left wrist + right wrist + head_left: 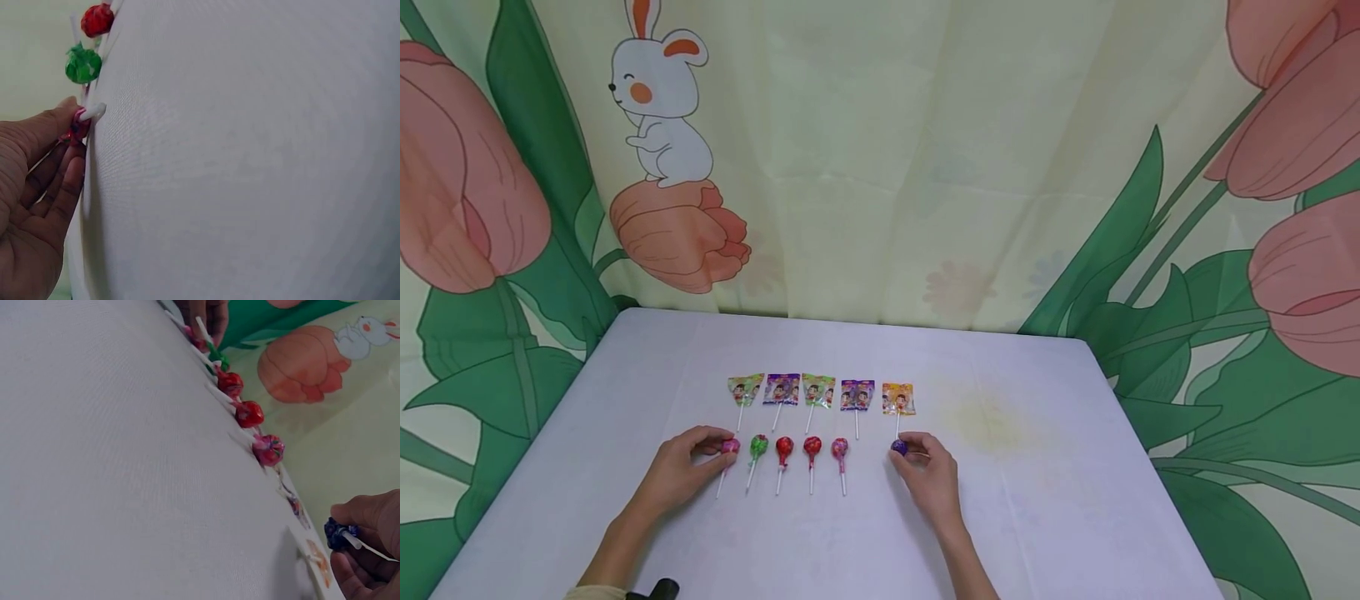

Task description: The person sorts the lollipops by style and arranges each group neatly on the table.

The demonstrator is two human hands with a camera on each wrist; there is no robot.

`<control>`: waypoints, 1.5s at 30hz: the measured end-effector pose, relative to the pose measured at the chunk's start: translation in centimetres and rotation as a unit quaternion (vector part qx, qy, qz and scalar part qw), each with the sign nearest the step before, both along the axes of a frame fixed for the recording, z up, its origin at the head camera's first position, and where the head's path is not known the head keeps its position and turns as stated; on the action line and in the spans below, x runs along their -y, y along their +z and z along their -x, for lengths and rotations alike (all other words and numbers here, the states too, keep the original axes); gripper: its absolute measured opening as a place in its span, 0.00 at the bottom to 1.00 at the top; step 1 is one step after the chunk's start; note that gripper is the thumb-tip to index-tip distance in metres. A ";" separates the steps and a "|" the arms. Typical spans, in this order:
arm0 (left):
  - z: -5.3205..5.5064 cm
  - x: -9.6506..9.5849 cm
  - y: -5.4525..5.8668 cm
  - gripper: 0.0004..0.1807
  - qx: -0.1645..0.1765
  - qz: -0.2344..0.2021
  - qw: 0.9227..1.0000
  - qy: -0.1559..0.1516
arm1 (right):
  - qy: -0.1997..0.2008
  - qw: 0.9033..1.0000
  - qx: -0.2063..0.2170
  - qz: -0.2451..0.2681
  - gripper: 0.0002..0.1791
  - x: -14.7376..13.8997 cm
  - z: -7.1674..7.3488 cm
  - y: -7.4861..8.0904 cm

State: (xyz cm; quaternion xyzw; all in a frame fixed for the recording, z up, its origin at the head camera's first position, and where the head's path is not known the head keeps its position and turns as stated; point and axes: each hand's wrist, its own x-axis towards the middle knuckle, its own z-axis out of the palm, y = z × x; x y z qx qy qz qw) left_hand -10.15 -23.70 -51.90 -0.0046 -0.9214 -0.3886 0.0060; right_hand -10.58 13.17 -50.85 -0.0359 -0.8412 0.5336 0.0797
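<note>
My left hand [681, 471] pinches the head of a pink lollipop [730, 447] at the left end of the front row. In the left wrist view its white stick points toward the camera, with a green lollipop [83, 64] just beyond. My right hand [934, 479] pinches a dark purple-blue lollipop [898, 447] by its head, thumb on one side and fingers on the other. The right wrist view shows this lollipop [339, 533] held above the table, its stick angled down. Between the hands lie the green lollipop, two red lollipops [812, 448] and another pink lollipop [839, 450].
Behind the front row lies a row of flat-wrapped lollipops: green [746, 389], purple [782, 389] and orange [898, 398] packets among them. A white cloth covers the table [1060, 500]. A printed curtain [880, 167] hangs at its back edge.
</note>
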 end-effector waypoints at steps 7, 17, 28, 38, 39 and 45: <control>-0.1 -0.1 0.1 0.20 -0.001 0.001 1.000 0.002 | 0.013 1.000 0.003 -0.013 0.14 1.4 0.4 0.1; -0.1 -0.2 0.2 0.19 -0.010 -0.002 1.000 -0.003 | 0.039 0.999 0.003 0.007 0.14 3.0 0.8 -0.2; 0.1 -0.5 -0.1 0.19 -0.013 -0.007 1.000 -0.007 | 0.050 0.999 0.012 -0.005 0.14 3.7 1.0 -0.9; 0.0 -0.5 0.1 0.19 -0.019 -0.020 1.000 -0.015 | 0.047 0.998 -0.009 -0.030 0.14 3.9 1.3 -1.6; 0.0 -0.5 0.1 0.19 -0.020 -0.022 0.999 -0.017 | 0.046 0.998 -0.010 -0.032 0.14 3.9 1.3 -1.7; 0.0 -0.5 0.1 0.18 -0.019 -0.020 0.999 -0.020 | 0.043 0.998 -0.011 -0.040 0.14 3.9 1.2 -1.7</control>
